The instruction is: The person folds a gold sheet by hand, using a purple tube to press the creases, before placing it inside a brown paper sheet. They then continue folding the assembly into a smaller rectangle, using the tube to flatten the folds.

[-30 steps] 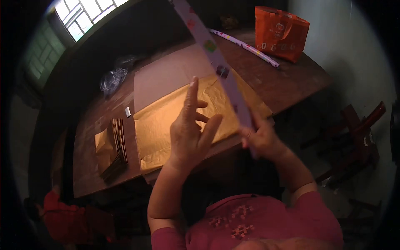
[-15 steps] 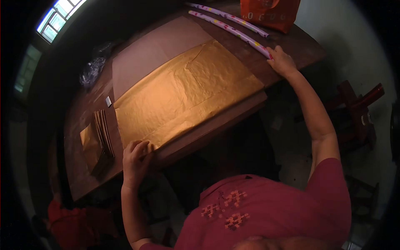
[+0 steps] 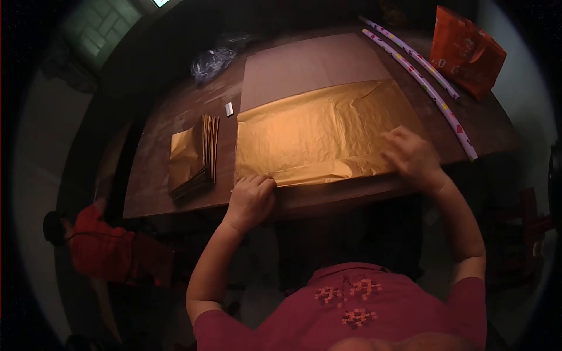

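Observation:
A large sheet of gold paper (image 3: 316, 131), creased and shiny, lies along the near side of the table over a plain brownish-pink sheet (image 3: 304, 67). My left hand (image 3: 252, 199) is closed at the gold paper's near left corner, fingers curled over its edge. Above the right part of the gold paper is my right hand (image 3: 413, 158), slightly blurred, with its fingers bent and apart and nothing seen in them. Left of the sheet stands a stack of folded gold paper (image 3: 190, 155).
Two purple patterned rolls (image 3: 421, 76) lie at the right beside an orange bag (image 3: 468, 52). Clear crumpled plastic (image 3: 213, 61) and a small whitish block (image 3: 229, 109) are on the table's left half (image 3: 155, 134). A person in red (image 3: 102, 243) is at the far left.
My right hand has left the end of the purple roll and come in over the gold paper. My left hand stays at the near left corner. The view has shifted left.

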`<state>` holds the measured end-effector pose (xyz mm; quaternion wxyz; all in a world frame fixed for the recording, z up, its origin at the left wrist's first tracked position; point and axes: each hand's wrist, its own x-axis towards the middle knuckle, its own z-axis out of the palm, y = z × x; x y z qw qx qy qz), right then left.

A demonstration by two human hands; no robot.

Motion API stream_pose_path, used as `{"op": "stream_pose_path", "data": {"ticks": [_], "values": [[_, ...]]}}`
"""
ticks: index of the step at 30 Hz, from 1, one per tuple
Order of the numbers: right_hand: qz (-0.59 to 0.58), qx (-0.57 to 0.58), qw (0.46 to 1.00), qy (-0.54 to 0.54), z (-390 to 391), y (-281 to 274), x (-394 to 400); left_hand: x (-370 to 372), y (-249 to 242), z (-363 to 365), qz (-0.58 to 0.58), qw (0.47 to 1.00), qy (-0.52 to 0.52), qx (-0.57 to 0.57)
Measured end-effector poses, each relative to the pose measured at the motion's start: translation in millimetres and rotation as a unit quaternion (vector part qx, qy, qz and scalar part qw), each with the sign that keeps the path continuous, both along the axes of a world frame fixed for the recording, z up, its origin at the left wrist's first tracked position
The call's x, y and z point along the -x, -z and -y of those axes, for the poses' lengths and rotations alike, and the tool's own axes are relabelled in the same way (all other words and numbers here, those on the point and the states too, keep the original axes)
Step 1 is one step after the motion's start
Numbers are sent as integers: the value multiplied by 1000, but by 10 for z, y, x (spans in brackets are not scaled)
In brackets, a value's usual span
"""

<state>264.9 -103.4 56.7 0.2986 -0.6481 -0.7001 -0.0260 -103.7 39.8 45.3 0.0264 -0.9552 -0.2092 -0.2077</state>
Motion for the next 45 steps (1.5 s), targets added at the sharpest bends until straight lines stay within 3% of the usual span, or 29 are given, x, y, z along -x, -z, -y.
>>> {"op": "stream_pose_path", "data": {"ticks": [4, 11, 16, 19, 22, 23, 26, 29, 31, 33, 34, 36, 38, 39, 40, 42, 45], "values": [[47, -117, 982, -144, -279, 14, 892, -36, 17, 15, 7, 1000, -8, -2], [149, -131, 977, -81, -892, 378, 1611, -77, -186, -80, -22, 999, -29, -29], [130, -193, 971, -57, -849, 54, 1423, 9, -608, -201, 36, 995, -34, -90], [72, -198, 977, -36, -795, -280, 1144, 192, -561, -413, 266, 961, -29, 73], [15, -185, 982, -20, -759, -457, 893, 399, -401, -642, 363, 894, -53, 259], [15, -193, 980, -35, -753, -494, 859, 422, -322, -692, 366, 881, -57, 296], [-37, -181, 982, -37, -702, -522, 748, 393, -31, -875, 338, 902, -60, 262], [-57, -180, 981, -48, -699, -504, 703, 270, -78, -900, 306, 913, -54, 265], [-71, -162, 983, -43, -643, -503, 694, 184, -75, -938, 348, 883, -38, 312], [-66, -174, 981, -51, -637, -476, 715, 144, -90, -1055, 252, 929, -23, 271], [-60, -184, 980, -55, -611, -451, 720, 118, -51, -1087, 266, 915, -21, 304], [-6, -170, 984, -51, -555, -428, 761, 128, -29, -1189, 181, 927, -80, 320], [7, -183, 980, -75, -503, -311, 781, 161, 112, -1251, 228, 867, -47, 439], [9, -174, 983, -50, -442, -248, 763, 198, 168, -1302, 211, 890, -36, 402], [17, -177, 981, -79, -408, -193, 766, 153, 31, -1138, 198, 868, -59, 451], [23, -184, 977, -108, -386, -121, 779, 196, -20, -1092, 82, 942, -44, 322], [18, -187, 977, -101, -380, -119, 730, 276, 132, -1216, 129, 922, -13, 366]]}}
